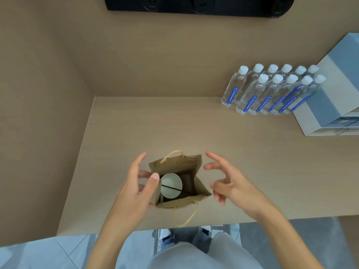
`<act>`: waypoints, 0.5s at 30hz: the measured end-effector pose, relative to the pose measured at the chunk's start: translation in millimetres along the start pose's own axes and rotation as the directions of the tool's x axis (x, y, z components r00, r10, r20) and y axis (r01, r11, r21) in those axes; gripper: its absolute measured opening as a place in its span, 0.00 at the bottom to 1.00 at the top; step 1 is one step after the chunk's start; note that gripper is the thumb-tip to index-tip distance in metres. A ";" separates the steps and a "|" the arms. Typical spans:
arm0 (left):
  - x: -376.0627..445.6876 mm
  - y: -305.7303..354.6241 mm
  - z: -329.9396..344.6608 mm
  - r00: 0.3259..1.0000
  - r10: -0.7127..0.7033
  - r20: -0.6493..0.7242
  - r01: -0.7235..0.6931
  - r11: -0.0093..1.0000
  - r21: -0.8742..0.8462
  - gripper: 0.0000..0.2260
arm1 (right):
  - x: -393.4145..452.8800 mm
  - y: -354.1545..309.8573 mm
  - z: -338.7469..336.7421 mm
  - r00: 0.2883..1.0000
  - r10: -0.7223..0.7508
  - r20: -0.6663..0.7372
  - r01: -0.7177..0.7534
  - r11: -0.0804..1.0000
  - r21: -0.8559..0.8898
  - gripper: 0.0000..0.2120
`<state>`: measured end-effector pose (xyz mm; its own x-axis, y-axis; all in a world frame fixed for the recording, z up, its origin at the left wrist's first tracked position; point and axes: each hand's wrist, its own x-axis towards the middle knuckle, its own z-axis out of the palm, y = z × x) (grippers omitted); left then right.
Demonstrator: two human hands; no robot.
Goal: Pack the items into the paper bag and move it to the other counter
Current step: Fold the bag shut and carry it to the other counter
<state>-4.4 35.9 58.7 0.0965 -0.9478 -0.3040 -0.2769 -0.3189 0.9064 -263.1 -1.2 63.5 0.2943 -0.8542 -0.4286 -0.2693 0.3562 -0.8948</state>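
Note:
A small brown paper bag [175, 166] stands upright and open on the wooden counter [136, 129], near its front edge. Inside it I see a white paper cup [171, 185] with a dark stick or straw across its mouth. The bag's two cord handles hang loose, one at the back, one over the front. My left hand [136, 188] rests against the bag's left side, thumb at the rim, fingers spread. My right hand [228, 180] hovers just right of the bag with fingers apart, holding nothing.
Several clear water bottles [272, 90] with white caps and blue labels stand in two rows at the back right. A grey-white box [334, 98] sits beside them at the right edge. Walls close the counter at left and back. A black panel [198, 4] hangs above.

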 end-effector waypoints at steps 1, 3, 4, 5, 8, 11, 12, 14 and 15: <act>-0.1 -0.2 -0.6 0.999 -0.040 0.028 0.041 0.998 -0.046 0.25 | -0.1 1.9 3.6 0.999 0.026 0.026 -0.028 0.998 0.064 0.28; -0.5 1.3 -0.7 0.992 -0.097 0.086 0.106 0.990 -0.098 0.24 | 0.6 -0.7 11.0 0.997 0.074 0.029 -0.077 0.986 0.149 0.21; -0.8 1.7 -0.2 0.987 -0.117 0.110 0.130 0.985 -0.117 0.23 | 1.1 -2.9 13.8 0.995 0.096 0.019 -0.098 0.983 0.154 0.19; -1.1 1.1 0.4 0.983 -0.132 0.131 0.151 0.977 -0.152 0.21 | 0.9 -4.8 15.9 0.994 0.113 0.006 -0.112 0.981 0.158 0.17; 0.1 -4.4 4.5 0.971 -0.183 0.155 0.224 0.924 -0.309 0.19 | 1.9 -7.9 21.8 0.990 0.142 -0.026 -0.128 0.947 0.295 0.15; 4.0 -8.5 12.1 0.960 -0.257 0.107 0.279 0.878 -0.389 0.19 | 5.7 -11.0 30.9 0.982 0.185 -0.042 -0.154 0.904 0.399 0.15; 6.4 -9.9 14.4 0.958 -0.275 0.084 0.285 0.867 -0.409 0.19 | 7.9 -11.6 33.7 0.978 0.201 -0.050 -0.159 0.883 0.441 0.17; 10.0 -12.1 18.8 0.957 -0.285 0.051 0.278 0.859 -0.429 0.18 | 13.1 -10.7 37.8 0.965 0.250 -0.074 -0.176 0.833 0.524 0.23; 11.5 -12.4 21.3 0.958 -0.285 0.033 0.272 0.864 -0.423 0.16 | 15.9 -9.3 39.9 0.958 0.271 -0.095 -0.181 0.826 0.534 0.22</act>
<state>-20.2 28.8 37.7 0.1400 -0.8172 -0.5591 0.1916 -0.5316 0.8250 -219.4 -3.0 60.0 0.1217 -0.7574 -0.6415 0.2137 0.6512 -0.7282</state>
